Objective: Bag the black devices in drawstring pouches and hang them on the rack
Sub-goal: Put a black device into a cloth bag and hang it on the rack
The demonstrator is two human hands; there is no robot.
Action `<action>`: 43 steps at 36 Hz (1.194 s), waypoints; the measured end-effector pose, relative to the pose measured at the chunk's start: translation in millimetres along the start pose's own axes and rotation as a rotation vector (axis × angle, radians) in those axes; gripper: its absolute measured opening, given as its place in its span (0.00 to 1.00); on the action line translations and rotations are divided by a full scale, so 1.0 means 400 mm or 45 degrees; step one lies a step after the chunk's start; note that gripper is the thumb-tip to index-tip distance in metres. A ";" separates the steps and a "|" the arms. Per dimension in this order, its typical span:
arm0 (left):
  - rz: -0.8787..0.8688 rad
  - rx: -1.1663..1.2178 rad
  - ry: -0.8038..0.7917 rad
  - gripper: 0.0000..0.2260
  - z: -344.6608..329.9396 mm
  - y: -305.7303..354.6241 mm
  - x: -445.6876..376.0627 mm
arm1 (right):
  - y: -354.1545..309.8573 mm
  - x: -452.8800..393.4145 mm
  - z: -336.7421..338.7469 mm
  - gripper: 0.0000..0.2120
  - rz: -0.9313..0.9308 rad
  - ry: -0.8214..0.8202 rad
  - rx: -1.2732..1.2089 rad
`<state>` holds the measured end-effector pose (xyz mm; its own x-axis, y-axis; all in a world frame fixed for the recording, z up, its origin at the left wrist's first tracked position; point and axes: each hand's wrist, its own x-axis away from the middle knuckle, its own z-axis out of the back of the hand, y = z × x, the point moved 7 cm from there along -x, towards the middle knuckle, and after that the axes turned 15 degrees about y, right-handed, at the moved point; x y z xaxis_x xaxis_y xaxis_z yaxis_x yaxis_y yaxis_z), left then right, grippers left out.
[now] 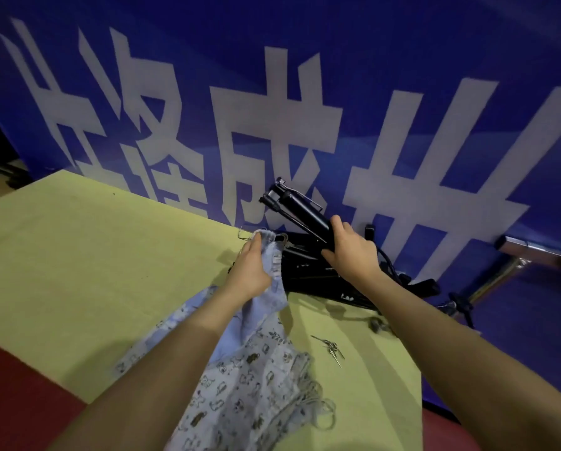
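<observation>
Head view: we see the left hand (251,266) pinching a blue drawstring pouch (269,288) open, nothing visibly inside, while the right hand (350,252) clamps a black device (300,208) above the pile (318,275); the yellow-green table (93,255) lies bare leftward.

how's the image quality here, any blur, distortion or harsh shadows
Head view: wide-angle bending curves the yellow-green table edge and slants the blue banner with white characters; dim light; banner characters soft-edged; black folding device in the right hand loses detail in darkness; soft shadows only.
</observation>
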<state>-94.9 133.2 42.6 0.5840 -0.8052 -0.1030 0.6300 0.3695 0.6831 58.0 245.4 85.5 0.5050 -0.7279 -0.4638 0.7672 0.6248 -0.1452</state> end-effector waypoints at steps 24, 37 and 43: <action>-0.166 -0.159 -0.245 0.45 -0.007 0.075 0.124 | -0.079 0.200 -0.022 0.21 0.619 -0.239 0.257; -0.502 -0.709 0.166 0.20 -0.039 0.134 0.145 | -0.148 0.156 0.087 0.13 0.947 0.233 0.262; -0.335 -0.605 0.254 0.18 -0.024 0.119 0.113 | -0.127 0.165 0.153 0.18 0.939 0.610 0.117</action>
<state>-33.4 118.9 63.6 0.4327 -0.8123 -0.3911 0.9009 0.3735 0.2210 76.6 148.5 116.0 0.6796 0.0607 -0.7311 0.3507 0.8484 0.3964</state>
